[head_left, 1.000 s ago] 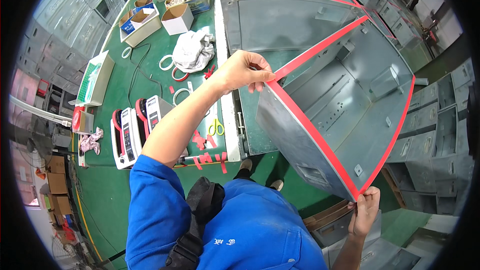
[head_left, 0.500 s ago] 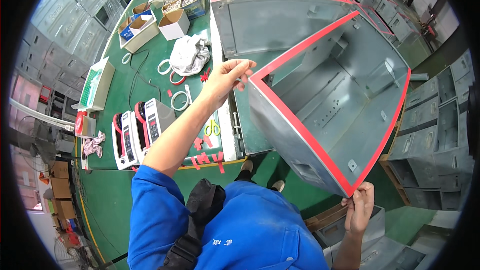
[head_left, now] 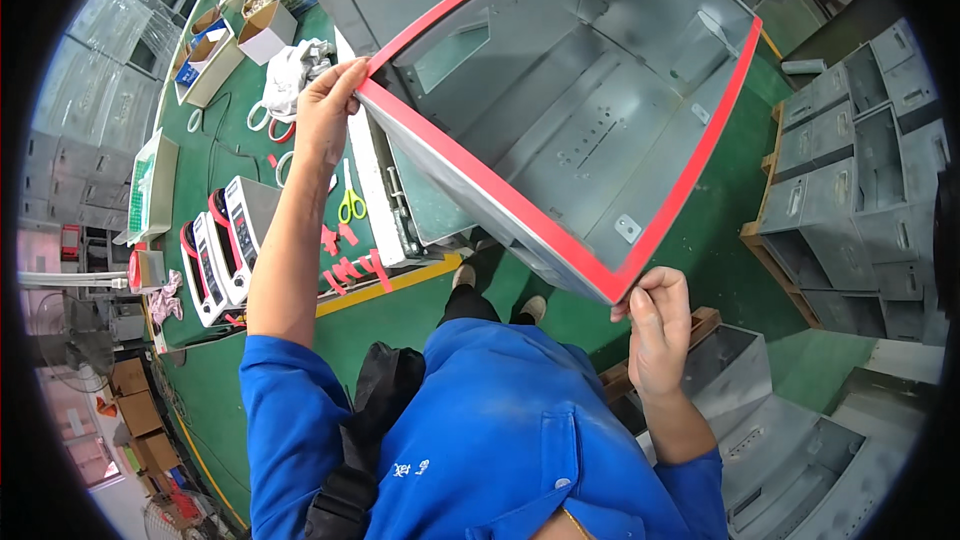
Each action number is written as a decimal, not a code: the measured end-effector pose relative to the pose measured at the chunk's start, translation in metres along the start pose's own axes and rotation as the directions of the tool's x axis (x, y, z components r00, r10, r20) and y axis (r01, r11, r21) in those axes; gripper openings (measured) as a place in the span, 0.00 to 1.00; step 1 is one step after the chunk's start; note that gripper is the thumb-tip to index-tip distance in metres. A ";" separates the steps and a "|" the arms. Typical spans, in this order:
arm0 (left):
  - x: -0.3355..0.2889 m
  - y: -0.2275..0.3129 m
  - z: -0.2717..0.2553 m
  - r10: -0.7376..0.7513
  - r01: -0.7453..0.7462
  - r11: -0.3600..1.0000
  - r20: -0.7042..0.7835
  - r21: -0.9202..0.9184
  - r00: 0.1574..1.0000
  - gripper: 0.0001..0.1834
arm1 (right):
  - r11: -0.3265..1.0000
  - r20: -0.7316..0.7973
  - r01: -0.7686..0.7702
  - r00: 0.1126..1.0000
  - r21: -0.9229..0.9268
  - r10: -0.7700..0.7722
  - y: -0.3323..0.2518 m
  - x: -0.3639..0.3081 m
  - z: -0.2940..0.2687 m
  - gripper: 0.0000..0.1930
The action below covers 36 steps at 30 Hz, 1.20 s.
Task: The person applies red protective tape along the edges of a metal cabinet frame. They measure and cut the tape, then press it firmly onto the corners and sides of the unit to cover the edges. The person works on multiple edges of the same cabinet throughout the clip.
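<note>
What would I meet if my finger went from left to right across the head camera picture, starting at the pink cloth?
Pink cloth → two white machines → left hand → gray box with red edging → stacked gray boxes.

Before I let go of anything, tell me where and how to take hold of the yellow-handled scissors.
Probably best by the yellow handles, coming from above on your side: the scissors lie with the handle loops toward you, while the blades point away.
</note>
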<state>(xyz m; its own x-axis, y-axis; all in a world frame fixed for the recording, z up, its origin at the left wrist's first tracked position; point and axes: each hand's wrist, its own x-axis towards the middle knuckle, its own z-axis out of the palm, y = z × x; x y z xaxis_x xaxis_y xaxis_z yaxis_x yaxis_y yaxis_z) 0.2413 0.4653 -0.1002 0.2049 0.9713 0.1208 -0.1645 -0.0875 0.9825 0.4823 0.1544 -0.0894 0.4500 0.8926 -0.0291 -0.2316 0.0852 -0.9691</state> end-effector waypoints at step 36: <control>-0.048 -0.019 0.045 0.171 -0.158 0.985 -0.580 0.072 0.796 0.19 | 0.085 0.834 0.942 -0.244 0.326 -0.495 -0.034 0.126 -0.040 0.07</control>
<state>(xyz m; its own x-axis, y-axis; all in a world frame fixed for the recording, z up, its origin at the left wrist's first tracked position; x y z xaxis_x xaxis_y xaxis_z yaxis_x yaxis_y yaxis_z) 0.2783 0.4104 -0.1186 -0.4250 0.8868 0.1815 -0.1245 -0.2559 0.9587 0.5815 0.2465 -0.0695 -0.7143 0.1095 0.6912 0.1229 0.9920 -0.0301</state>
